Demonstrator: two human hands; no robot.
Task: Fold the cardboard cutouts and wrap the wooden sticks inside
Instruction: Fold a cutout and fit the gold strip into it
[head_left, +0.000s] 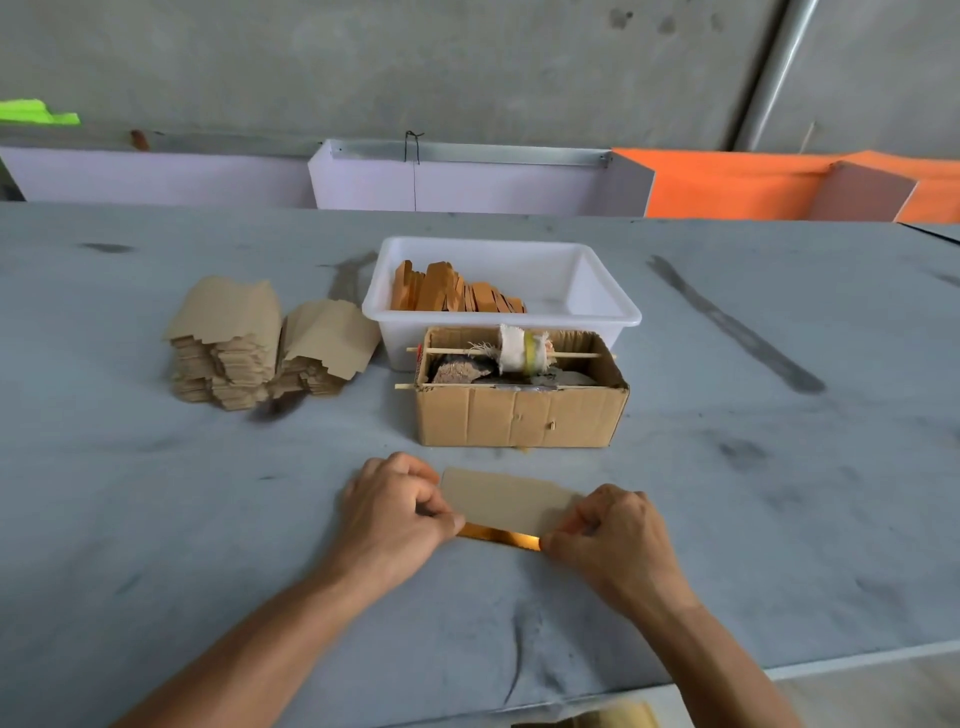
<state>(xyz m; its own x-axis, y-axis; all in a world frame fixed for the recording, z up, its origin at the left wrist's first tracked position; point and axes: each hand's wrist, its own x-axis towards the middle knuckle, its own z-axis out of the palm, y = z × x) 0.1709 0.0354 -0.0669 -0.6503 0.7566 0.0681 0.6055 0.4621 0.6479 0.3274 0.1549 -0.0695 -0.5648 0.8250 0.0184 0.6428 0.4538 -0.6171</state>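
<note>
Now, far left, stacked cardboard cutouts (260, 348) are sitting on the table (156, 493); the left hand (397, 512) and right hand (605, 530) are pinching a folded cutout (506, 499) over an orange wooden stick (498, 535), front-centre.

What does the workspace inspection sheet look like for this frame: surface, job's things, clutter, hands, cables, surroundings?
Surface: grey table, smudged with dark streaks.
Job's things: cardboard cutout being folded over a wooden stick, whose orange edge shows at the near side; two stacks of cutouts at left; white tub holding more orange sticks.
Clutter: open cardboard box with thin skewers through it carrying a cloth roll.
Hands: left hand and right hand each pinch an end of the cutout.
Cables: a thin dark wire hanging on the white panel behind the table.
Surroundings: concrete wall, lilac and orange panels.
</note>
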